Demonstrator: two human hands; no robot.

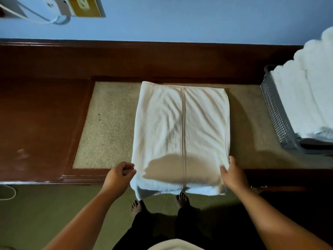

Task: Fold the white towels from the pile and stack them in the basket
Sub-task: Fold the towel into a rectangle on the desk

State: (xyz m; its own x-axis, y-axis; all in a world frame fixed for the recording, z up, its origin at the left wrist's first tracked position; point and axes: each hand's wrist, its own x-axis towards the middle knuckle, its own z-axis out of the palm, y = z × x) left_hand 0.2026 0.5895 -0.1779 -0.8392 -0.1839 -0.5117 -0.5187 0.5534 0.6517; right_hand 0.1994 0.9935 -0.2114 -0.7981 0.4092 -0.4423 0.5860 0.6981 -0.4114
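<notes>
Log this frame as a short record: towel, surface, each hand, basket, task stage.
towel: white terry towel, both sides folded to a centre seam, lying flat, near end overhanging the table edge
surface: dark wooden table with beige speckled inset
left: left hand, fingers curled at the towel's near left corner; grip unclear
right: right hand on the near right edge, thumb on top
basket: grey perforated plastic basket at right, holding folded white towels
stage: fold unfinished; this towel not yet in the basket
</notes>
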